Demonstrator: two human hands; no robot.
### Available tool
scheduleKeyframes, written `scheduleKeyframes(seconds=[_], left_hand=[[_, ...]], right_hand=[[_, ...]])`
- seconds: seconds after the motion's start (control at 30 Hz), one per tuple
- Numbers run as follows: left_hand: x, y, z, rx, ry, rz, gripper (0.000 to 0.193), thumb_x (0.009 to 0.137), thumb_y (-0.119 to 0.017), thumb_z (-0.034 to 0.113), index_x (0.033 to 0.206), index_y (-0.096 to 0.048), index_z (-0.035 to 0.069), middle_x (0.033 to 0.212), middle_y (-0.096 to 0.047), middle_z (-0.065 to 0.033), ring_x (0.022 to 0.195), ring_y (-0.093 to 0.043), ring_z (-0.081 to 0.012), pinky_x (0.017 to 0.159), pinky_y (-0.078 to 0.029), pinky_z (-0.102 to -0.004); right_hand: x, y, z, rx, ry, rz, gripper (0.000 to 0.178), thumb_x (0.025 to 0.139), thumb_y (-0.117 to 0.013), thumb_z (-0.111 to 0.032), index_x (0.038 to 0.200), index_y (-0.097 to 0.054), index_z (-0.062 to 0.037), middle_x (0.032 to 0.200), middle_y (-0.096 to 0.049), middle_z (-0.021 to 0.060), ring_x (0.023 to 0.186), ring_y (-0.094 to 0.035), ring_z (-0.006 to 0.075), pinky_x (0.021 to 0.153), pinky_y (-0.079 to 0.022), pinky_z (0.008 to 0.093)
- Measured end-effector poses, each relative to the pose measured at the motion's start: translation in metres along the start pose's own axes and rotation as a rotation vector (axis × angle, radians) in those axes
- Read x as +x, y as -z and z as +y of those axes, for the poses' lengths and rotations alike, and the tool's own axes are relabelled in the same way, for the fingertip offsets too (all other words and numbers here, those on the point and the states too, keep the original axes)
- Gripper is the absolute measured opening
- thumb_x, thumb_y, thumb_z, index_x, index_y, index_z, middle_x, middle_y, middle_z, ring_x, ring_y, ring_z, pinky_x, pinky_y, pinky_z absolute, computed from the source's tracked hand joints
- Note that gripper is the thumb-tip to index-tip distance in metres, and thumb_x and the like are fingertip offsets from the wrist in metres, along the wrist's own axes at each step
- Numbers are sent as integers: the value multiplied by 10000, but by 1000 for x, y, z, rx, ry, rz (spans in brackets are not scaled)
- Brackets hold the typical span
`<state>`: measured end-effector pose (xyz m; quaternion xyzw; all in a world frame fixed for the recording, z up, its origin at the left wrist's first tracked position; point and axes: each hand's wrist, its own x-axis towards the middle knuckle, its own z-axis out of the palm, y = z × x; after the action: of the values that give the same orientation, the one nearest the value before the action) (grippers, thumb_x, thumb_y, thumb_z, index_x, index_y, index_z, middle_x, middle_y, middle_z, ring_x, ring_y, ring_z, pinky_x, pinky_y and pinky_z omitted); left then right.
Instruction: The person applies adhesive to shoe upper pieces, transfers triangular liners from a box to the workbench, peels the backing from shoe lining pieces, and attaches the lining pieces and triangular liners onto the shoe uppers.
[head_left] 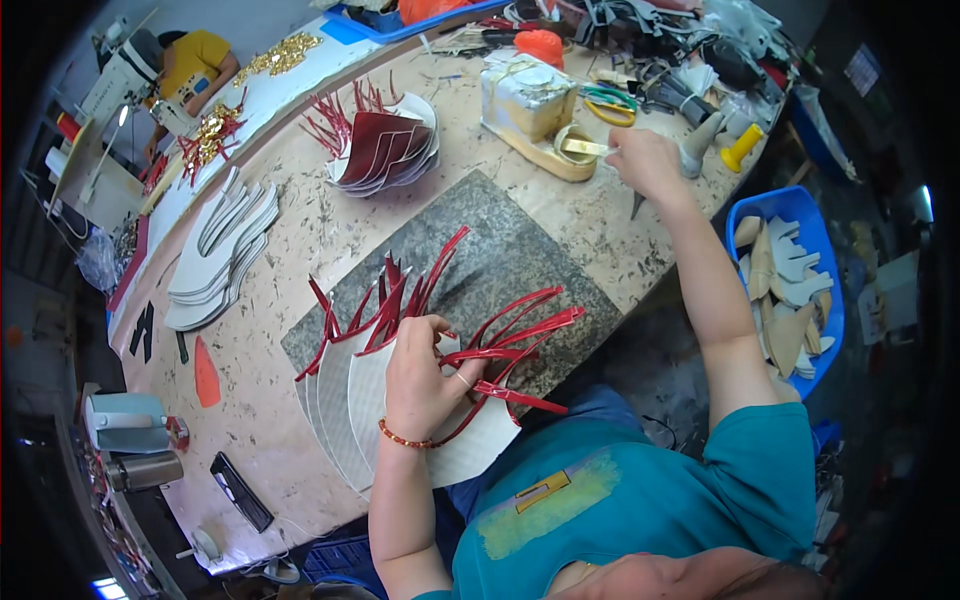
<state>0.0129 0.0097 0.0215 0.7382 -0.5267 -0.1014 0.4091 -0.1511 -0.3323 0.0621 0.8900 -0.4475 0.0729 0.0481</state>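
Over the near side of the grey slab (510, 235), my left hand (425, 380) pinches red straps (515, 348), white panels (338, 415) fanned beneath it. Beyond the slab, rightward, my right hand (645, 162) grips a pale stick (592, 147).

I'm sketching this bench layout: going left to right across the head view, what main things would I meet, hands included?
Metallic cylinder → black oblong object → left hand, touching the red-strapped pale pieces → whitish block → right hand, holding a pale flat stick → blue bin.
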Motion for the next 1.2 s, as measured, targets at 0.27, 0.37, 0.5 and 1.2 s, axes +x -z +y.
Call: scheduleKeyframes(seconds=[0.27, 0.37, 0.5, 1.2], left_hand=[[-5, 15, -15, -292, 238, -78, 186, 764, -748, 72, 916, -666, 5, 809, -678, -84, 686, -644, -149, 606, -499, -274], [-2, 30, -11, -486, 430, -125, 141, 819, -717, 66, 939, -679, 2, 751, -671, 5, 676, -574, -46, 617, -465, -201], [-6, 35, -28, -536, 439, -167, 175, 895, -628, 97, 1012, -671, -25, 817, -679, -24, 748, -589, -49, 663, -462, -195], [-8, 33, -33, -924, 521, -105, 136, 885, -612, 59, 1001, -636, -8, 837, -647, -7, 651, -529, -8, 569, -397, -152]], right_hand=[[-35, -12, 46, 309, 44, -83, 209, 821, -666, -214, 954, -619, -60, 795, -663, 80, 748, -640, 197, 676, -494, 335], [-50, -12, 47, 948, 149, -387, 154, 836, -674, -128, 930, -603, -28, 808, -611, -16, 727, -546, 41, 655, -447, 205], [-75, -5, -1, 1311, 194, -244, 164, 875, -633, -57, 1034, -595, -34, 862, -609, -24, 777, -548, 29, 689, -434, 174], [-95, 8, -114, 594, 484, 287, 152, 808, -689, -187, 917, -632, -97, 801, -656, 86, 686, -650, 274, 571, -496, 360]])
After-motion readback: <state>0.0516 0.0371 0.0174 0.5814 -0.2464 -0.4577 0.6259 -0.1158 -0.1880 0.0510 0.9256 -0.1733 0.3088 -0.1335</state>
